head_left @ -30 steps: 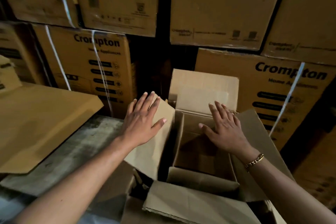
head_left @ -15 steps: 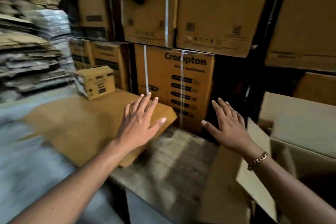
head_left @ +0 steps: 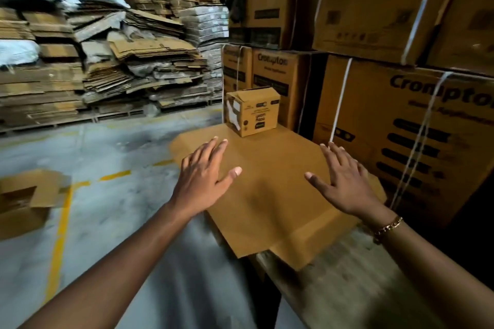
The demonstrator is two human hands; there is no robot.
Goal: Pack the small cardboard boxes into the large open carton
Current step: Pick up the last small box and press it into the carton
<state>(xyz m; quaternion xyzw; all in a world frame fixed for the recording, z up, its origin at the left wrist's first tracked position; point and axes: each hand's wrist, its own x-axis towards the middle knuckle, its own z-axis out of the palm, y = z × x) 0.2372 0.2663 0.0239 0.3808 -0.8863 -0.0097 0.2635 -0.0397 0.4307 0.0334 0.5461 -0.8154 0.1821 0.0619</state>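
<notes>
Cardboard lay under both of your hands. Your left hand [head_left: 205,179] was spread palm down, fingers straight and a little apart, thumb out to the side, and it held nothing. Your right hand [head_left: 344,184] was spread the same way and was just as empty, with a gold bracelet [head_left: 387,227] on its wrist. Both hands hung over a flat cardboard sheet [head_left: 267,211] that lay on the bench [head_left: 347,283], its near edge jutting past the bench corner. Whether your palms touched the sheet could not be told.

One small box [head_left: 254,112] stood upright at the far end of that sheet, beyond your fingertips and apart from both hands, a little nearer the left one. It was closed, with white tape or a label on its left face and dark print on its right face.

Just behind the small box and along your right side rose stacked cartons [head_left: 401,136] printed with "Crompton", bound by white straps [head_left: 339,104].

To your left the grey floor [head_left: 120,157] carried a yellow line [head_left: 58,235]. An open box [head_left: 24,200], blurred, sat on it near the left edge of view. Further back, piles of flattened cardboard [head_left: 107,61] were heaped along the wall.
</notes>
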